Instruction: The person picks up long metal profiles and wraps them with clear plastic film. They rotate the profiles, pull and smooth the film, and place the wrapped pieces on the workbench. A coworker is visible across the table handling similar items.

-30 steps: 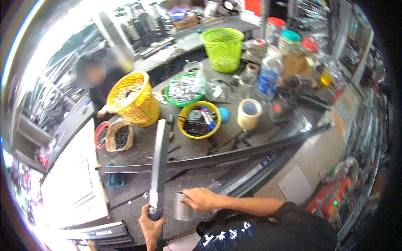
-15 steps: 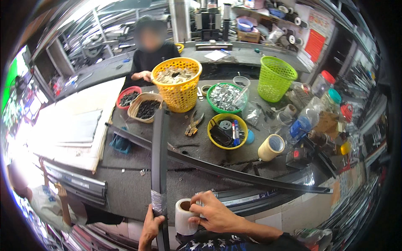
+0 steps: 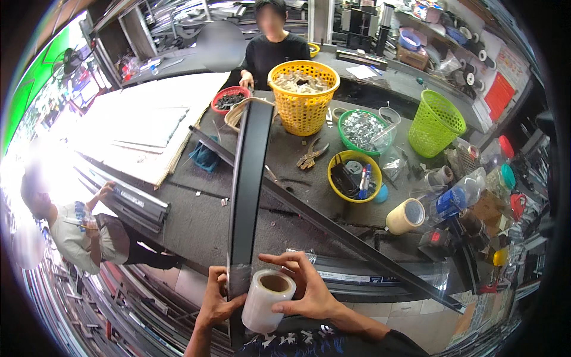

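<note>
My left hand [image 3: 215,303] grips the near end of a long dark metal strip [image 3: 250,178] that runs away from me across the workbench. My right hand [image 3: 304,287] holds a roll of clear stretch film [image 3: 267,300] pressed against that near end. The strip's tip where the hands meet looks wrapped in film. Another long dark bar [image 3: 333,226] lies diagonally on the grey bench under the strip.
On the bench stand a yellow basket [image 3: 303,98], a green bowl of metal parts [image 3: 363,130], a yellow bowl [image 3: 355,175], a green mesh basket [image 3: 436,122], pliers [image 3: 310,154] and a tape roll [image 3: 405,215]. One person stands across the bench, another sits at lower left.
The view has swung left and down. The film roll and both hands have come closer to the strip's near end, which now stands more upright in the picture.
</note>
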`<state>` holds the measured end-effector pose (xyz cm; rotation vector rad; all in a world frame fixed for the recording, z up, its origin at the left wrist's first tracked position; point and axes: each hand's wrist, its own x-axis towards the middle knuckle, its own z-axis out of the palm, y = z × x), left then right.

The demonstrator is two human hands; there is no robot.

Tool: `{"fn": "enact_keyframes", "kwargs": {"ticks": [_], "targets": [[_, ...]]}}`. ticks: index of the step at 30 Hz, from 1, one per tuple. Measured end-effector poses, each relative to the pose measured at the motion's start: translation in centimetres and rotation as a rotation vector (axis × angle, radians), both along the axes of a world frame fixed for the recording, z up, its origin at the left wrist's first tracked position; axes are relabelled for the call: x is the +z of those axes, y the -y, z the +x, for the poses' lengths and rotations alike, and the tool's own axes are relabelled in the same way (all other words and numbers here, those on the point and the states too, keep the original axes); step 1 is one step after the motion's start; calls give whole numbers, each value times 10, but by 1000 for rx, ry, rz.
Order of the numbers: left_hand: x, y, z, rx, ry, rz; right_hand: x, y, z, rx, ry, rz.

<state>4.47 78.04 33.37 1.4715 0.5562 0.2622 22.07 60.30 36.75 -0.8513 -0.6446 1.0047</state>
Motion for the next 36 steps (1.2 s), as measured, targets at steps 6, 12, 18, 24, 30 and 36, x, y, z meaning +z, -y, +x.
{"fn": "enact_keyframes", "kwargs": {"ticks": [6, 12, 18, 24, 30, 36], "targets": [[-7, 17, 17, 98, 116, 118, 6, -11, -4, -97, -144, -92], [-4, 22, 22, 163, 234, -68, 9, -12, -1, 29, -231, -85], [3, 25, 36, 159, 335, 88, -1, -17, -2, 3, -223, -6], [-4, 32, 41, 229, 343, 53, -8, -18, -8, -200, 85, 58], [-23, 45, 48, 369, 422, 7, -20, -27, -23, -550, 570, 223], [-20, 55, 44, 440, 416, 57, -1, 5, -9, -377, 1181, 105]]}}
